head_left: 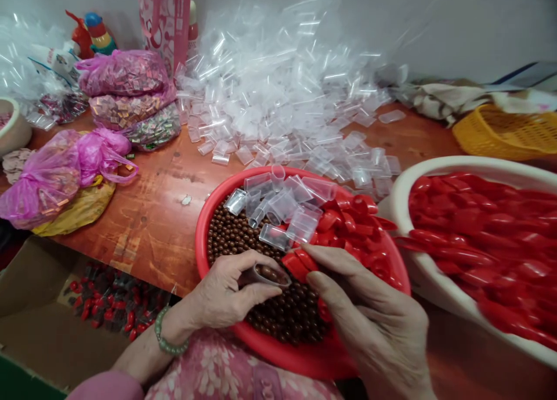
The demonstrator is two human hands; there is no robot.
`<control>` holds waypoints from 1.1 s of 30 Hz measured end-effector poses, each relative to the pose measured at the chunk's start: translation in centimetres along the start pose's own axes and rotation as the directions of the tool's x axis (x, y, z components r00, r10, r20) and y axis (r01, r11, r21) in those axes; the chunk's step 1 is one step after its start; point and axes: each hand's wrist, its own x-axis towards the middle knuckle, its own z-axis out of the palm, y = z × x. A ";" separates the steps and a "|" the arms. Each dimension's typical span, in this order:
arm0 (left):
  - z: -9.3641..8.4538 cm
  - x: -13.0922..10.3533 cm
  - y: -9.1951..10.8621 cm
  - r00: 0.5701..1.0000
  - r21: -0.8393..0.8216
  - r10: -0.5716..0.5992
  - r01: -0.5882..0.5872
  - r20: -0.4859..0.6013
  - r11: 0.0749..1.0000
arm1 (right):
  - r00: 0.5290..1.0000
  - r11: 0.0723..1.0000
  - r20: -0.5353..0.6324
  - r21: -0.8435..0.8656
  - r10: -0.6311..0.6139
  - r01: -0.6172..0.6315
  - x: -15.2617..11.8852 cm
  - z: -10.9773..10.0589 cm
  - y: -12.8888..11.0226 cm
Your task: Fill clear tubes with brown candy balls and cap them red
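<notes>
My left hand (228,289) is closed around a clear plastic tube (274,277) with brown balls inside, its open end facing right. Between the thumb and fingers of my right hand (369,307) is a red plastic cap (300,264), held just above and to the right of the tube's mouth, apart from it. Both hands are over a red basin (202,226). Brown balls (235,237) fill its left and front part, empty clear tubes (282,200) lie at the back, and more red caps (348,226) are heaped at the right.
A big pile of clear tubes (278,98) covers the table's back. A white basin (402,208) of red caps stands right, near a yellow basket (483,136). Pink bags (126,75) of small pieces sit left. Below the table edge is a cardboard box (35,307) with red-capped items.
</notes>
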 end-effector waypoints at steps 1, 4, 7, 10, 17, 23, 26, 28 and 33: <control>0.0 0.0 0.0 1.000 0.002 0.002 -0.002 0.003 1.000 | 1.000 1.000 0.006 -0.003 -0.018 0.018 0.1 0.1 -0.1; 0.1 -0.2 0.0 1.000 -0.026 -0.006 0.007 0.016 1.000 | 0.997 0.997 0.007 0.015 -0.073 0.073 0.2 0.2 -0.7; 0.1 -0.2 -0.1 1.000 -0.009 0.020 -0.020 0.009 1.000 | 0.988 0.990 0.061 0.044 -0.140 0.137 0.3 0.3 -1.3; -0.1 -0.1 -0.2 0.998 0.062 0.061 -0.061 0.010 0.996 | 0.982 0.986 0.091 0.040 -0.162 0.159 0.3 0.5 -1.6; -0.4 0.0 -0.6 0.998 0.141 0.060 -0.060 0.008 0.988 | 0.969 0.979 0.145 0.006 -0.201 0.202 0.7 1.2 -1.6; -0.6 0.2 -1.0 0.998 0.169 0.037 -0.045 0.051 0.985 | 0.941 0.954 0.244 -0.127 -0.236 0.272 1.1 1.1 -1.5; -0.5 0.2 -1.0 0.999 0.177 0.012 -0.020 0.046 0.984 | 0.938 0.945 0.255 -0.164 -0.236 0.283 1.0 1.3 -1.2; -0.4 0.2 -0.9 0.999 0.204 -0.011 0.004 0.033 0.979 | 0.947 0.953 0.240 -0.166 -0.212 0.255 1.0 1.5 -0.9; -0.4 0.3 -0.8 0.999 0.286 -0.052 0.050 -0.001 0.957 | 0.963 0.959 0.193 -0.178 -0.188 0.223 0.9 2.2 -0.2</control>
